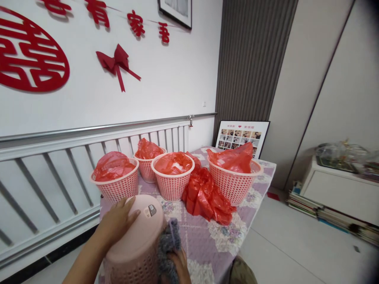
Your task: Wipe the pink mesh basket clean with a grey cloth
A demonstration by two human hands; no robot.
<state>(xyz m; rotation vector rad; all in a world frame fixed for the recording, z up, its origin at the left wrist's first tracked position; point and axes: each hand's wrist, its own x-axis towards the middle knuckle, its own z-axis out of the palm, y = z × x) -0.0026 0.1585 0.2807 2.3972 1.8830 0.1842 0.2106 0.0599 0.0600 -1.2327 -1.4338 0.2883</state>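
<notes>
A pink plastic basket [137,236] is upside down or tipped over at the front of the table, its solid base facing up toward me and a small label on it. My left hand [120,221] lies on the base's left edge with thumb and fingers apart. At the basket's right side, my right hand [181,265] holds a fluffy grey cloth [170,244] against the perforated wall. The cloth hides part of that hand. The basket's lower end runs out of view.
Behind stand pink baskets with red plastic bags in them: left [118,189], back [148,169], middle [173,187] and right [232,187]. Crumpled red bags [207,197] lie between them on the flowered tablecloth [195,240]. A radiator [68,173] runs along the left wall.
</notes>
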